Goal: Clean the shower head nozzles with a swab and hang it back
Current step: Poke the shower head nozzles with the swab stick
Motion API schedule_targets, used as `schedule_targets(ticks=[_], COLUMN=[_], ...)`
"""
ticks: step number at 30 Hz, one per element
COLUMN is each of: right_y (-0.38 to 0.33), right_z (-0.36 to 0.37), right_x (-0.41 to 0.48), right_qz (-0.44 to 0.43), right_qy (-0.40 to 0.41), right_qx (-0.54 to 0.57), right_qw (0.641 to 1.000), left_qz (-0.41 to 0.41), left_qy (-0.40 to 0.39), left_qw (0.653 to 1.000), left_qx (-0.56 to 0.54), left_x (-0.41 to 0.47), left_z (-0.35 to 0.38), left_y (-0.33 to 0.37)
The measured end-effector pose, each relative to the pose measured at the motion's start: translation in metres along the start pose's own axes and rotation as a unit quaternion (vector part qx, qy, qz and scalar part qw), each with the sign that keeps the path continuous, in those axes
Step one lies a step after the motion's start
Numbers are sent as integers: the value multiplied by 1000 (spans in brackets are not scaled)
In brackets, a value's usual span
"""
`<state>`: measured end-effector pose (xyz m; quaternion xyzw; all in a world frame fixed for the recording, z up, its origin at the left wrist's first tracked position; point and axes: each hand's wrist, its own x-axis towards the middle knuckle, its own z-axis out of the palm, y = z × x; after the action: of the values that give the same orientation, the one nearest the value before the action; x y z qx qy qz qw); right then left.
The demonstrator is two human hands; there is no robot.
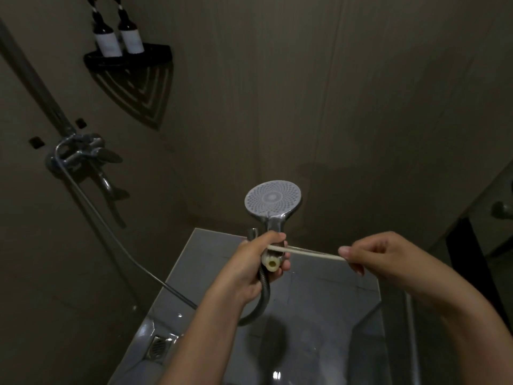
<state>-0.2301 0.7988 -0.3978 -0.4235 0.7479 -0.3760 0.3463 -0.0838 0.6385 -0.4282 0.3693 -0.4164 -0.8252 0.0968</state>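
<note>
A chrome shower head (272, 198) with a round grey nozzle face points up toward me at mid-frame. My left hand (258, 262) grips its handle, where a pale yellow plug shows at the bottom end. A thin pale swab stick (311, 252) runs level between both hands: my right hand (385, 257) pinches its right end, and its left end lies under my left thumb against the handle. The swab sits below the nozzle face and does not touch it. A metal hose (261, 301) curls down from the handle.
The mixer tap (80, 154) and riser rail (33, 81) are on the left wall, the hose (111, 232) running from the tap. A black corner shelf (127, 58) holds two dark bottles. Below are wet grey floor tiles (333, 301) and a drain (159, 347).
</note>
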Motion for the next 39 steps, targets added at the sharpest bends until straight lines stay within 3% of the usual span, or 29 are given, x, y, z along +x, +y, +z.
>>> schedule_targets(ticks=[15,21,26,32,36,39], right_y=[-7,0,-9,-6,-10,-4], right_z=[4,-8,14,4,16,15], right_x=[3,-4,8,2,10,8], right_qz=[13,12,-6,-3,-8,-7], right_qy=[-41,15,36,59,46,44], right_qx=[11,10,45,59,88,105], right_qw=[999,1000,998,996,995,993], left_qz=[-5,-7,-22,10,25,27], left_qy=[-28,-30,-72,-120,-219,-229], left_qw=[1000,994,961,938,898,880], left_qx=[-11,-103,-266,-324,-381,-415], left_x=[1,5,10,17,20,19], left_z=[3,2,4,1,-1,0], left_y=[-5,-1,3,1,0,0])
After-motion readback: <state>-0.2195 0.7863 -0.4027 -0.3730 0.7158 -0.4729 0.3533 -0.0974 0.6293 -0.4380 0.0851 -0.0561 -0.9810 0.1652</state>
